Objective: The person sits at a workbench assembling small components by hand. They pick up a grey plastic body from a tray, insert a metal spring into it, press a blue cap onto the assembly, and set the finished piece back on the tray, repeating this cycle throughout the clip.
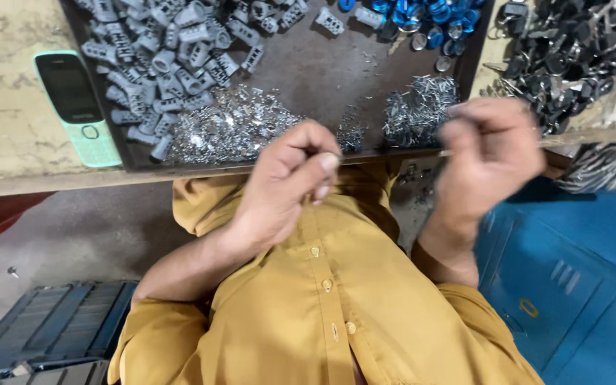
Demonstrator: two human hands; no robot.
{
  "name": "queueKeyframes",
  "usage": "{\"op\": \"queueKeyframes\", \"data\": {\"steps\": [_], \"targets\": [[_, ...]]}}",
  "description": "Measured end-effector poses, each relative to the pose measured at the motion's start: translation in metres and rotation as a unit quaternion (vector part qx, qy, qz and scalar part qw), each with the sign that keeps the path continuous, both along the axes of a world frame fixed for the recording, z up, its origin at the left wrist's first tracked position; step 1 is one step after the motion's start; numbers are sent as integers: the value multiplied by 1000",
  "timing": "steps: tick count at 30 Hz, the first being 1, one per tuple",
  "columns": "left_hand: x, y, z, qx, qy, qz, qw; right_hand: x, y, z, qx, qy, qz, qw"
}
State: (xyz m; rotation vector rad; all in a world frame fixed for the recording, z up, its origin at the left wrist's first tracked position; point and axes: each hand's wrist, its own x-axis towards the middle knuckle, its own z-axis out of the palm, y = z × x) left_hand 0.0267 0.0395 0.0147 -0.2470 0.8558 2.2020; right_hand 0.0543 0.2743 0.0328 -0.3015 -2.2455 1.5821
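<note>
The left hand (290, 178) is curled over the near edge of a dark tray (308, 71), thumb pressed against the bent fingers, pinching something too small to make out. The right hand (490, 153) is blurred, its fingers closed around a thin metal piece that cannot be identified; it hovers at the tray's right front corner. Just beyond the left hand lies a heap of small shiny metal parts (229, 128), and a second heap of metal pins (418, 107) lies beside the right hand. Grey plastic housings (169, 53) fill the tray's far left, blue caps (429, 18) the far right. A mint-green phone (76, 107) rests on the bench to the left, black keys (572, 50) to the right
</note>
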Motion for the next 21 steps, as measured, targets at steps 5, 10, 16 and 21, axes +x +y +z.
{"op": "queueKeyframes", "data": {"steps": [5,10,16,21], "targets": [[-8,-18,-1,-14,45,61,997,4,38,23,276,-70,37,958],[-7,-23,-2,-2,49,75,996,4,34,8,325,-95,114,934],[-6,-25,-5,2,58,74,996,-8,20,4,362,-73,154,917],[-5,-26,-7,6,57,76,995,-16,12,7,414,-68,188,888]]}}
